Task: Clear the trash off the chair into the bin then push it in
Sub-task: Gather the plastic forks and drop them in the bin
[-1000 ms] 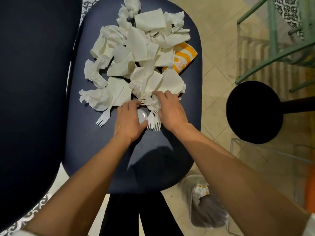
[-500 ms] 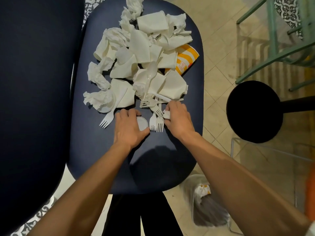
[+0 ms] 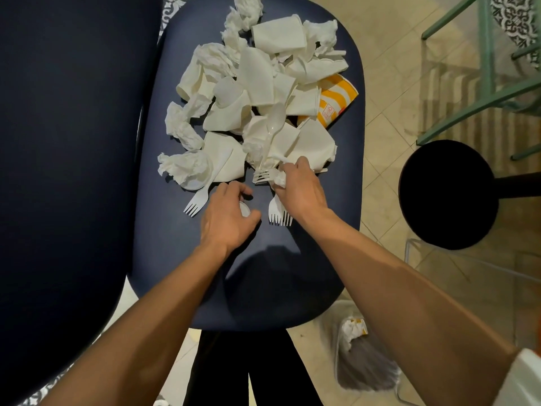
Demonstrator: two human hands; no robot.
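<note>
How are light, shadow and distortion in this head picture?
Head view: the wide lens stretches the forearms toward the lower corners; a soft shadow lies on the chair seat near the wrists; the white napkin pile looks nearly washed out.

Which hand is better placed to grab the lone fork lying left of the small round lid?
Left, probably. The left hand sits right beside that fork, though it holds the lid; the right hand is farther off, gripping other forks.
</note>
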